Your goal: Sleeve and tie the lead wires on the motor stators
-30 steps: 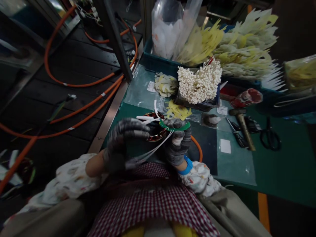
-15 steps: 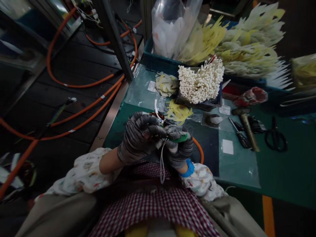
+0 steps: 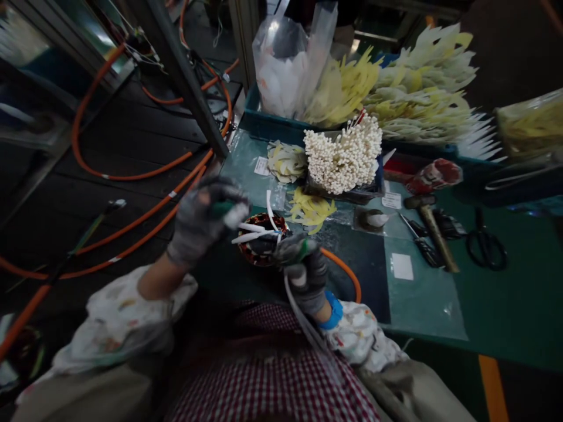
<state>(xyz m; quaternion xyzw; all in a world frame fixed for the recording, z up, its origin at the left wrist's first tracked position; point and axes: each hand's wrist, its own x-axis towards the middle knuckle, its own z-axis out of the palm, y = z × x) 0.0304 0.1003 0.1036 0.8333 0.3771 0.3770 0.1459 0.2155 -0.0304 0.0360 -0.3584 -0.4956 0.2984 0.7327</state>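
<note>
Head view shows the right hand (image 3: 311,274) holding a green strip (image 3: 303,251), the left hand (image 3: 197,221) blurred, its grip impossible to tell.

Grey gloves (image 3: 188,228) and patterned white sleeves (image 3: 116,325) are worn.
A blue wristband (image 3: 334,310) and checked apron (image 3: 264,381) are seen.

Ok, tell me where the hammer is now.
In the head view, the hammer lies on the right side, between the screwdriver and the black scissors.

A hammer (image 3: 437,237) lies between black scissors (image 3: 482,240) and what looks like a screwdriver (image 3: 426,249), though dimly lit.
</note>
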